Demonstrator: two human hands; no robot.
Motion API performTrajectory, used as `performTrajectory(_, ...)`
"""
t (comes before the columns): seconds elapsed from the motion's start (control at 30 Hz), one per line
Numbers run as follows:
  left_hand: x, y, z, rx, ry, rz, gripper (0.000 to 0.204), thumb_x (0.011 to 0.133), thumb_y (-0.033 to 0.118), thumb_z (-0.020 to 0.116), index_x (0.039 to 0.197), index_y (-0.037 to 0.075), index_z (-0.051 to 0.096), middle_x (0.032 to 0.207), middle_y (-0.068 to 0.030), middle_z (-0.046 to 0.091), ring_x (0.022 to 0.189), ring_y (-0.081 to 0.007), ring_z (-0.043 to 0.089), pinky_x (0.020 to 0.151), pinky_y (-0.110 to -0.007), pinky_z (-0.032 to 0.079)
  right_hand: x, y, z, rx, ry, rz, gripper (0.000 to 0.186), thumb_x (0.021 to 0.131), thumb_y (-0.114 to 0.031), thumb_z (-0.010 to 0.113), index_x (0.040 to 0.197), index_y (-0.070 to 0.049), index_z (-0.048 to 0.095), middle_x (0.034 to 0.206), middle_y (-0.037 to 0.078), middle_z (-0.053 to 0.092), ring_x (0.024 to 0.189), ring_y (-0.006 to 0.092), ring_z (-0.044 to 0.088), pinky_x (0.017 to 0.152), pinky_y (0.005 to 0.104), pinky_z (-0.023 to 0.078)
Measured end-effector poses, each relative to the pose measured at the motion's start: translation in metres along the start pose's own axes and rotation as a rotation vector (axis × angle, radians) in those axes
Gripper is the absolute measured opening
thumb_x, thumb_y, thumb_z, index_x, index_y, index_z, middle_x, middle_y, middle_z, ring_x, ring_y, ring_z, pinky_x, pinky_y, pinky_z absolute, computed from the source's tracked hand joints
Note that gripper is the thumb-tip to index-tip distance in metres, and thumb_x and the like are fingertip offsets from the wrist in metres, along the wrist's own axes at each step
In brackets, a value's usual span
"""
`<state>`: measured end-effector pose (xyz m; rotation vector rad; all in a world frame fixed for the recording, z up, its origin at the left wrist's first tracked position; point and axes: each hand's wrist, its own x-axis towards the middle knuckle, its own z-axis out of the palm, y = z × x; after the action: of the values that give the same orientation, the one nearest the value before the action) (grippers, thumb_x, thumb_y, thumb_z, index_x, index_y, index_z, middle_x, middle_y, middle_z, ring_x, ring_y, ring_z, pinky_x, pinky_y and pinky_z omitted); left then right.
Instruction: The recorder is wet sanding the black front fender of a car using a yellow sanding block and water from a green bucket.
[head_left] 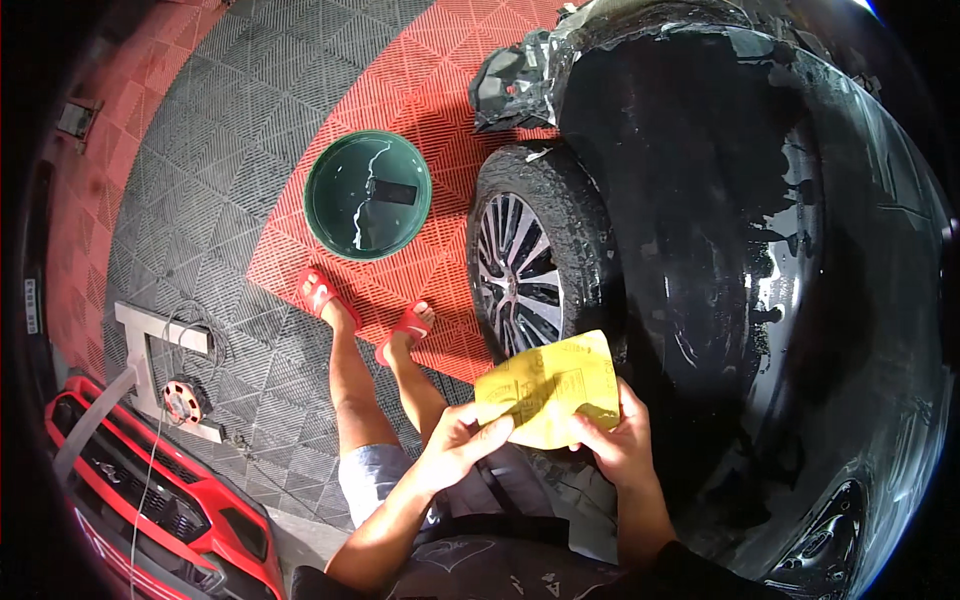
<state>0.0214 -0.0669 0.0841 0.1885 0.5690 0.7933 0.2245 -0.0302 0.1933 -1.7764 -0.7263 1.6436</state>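
A yellow sheet of sandpaper [548, 388], its printed back showing, is stretched between my two hands in front of my body. My left hand [468, 440] pinches its lower left edge with the thumb on top. At the lower right edge, my right hand [612, 432] grips it, thumb on the face and fingers behind. Both hands are closed on the sheet; its underside is hidden. Just beyond it stands a car wheel [518, 262] with a wet, dirty tyre. To the right of my hands is the dark, wet fender [680, 220] of the car.
A green bucket [318, 235] of water with a dark block [392, 191] in it stands on the red and grey tiled floor [240, 110]. A red bumper [200, 500], a metal stand [143, 365] and a cable reel [184, 399] are at lower left.
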Motion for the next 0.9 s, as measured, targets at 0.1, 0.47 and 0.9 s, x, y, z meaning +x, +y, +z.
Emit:
performTrajectory(0.1, 0.007, 0.011, 0.015, -0.017, 0.079, -0.037, 0.029, 0.103, 0.021, 0.059, 0.117, -0.004, 0.066, 0.103, -0.0018, 0.07, 0.096, -0.0068, 0.059, 0.088, -0.026, 0.048, 0.001, -0.002, 0.01, -0.209, 0.053, -0.062, 0.031, 0.09, -0.001, 0.071, 0.118, 0.005, 0.058, 0.102, 0.009, 0.07, 0.087, 0.0133, 0.068, 0.077, 0.0288, 0.055)
performTrajectory(0.47, 0.024, 0.03, 0.032, 0.567, 0.123, -0.035, 0.036, 0.095, 0.034, 0.071, 0.092, -0.002, 0.07, 0.071, -0.0076, 0.066, 0.058, -0.0098, 0.059, 0.054, -0.026, 0.046, 0.01, 0.019, 0.024, -1.044, 0.085, -0.695, 0.038, 0.073, 0.001, 0.068, 0.11, -0.006, 0.073, 0.107, 0.009, 0.066, 0.098, 0.0273, 0.064, 0.082, 0.0378, 0.052)
performTrajectory(0.9, 0.074, 0.008, 0.08, -0.433, 0.142, -0.088, 0.039, 0.106, 0.021, 0.052, 0.14, 0.002, 0.051, 0.135, -0.0125, 0.06, 0.12, -0.0179, 0.058, 0.105, -0.032, 0.046, -0.003, -0.038, -0.012, -0.944, 0.137, -0.693, 0.05, 0.078, -0.02, 0.078, 0.12, 0.004, 0.065, 0.128, 0.019, 0.061, 0.117, 0.0318, 0.059, 0.097, 0.0424, 0.047)
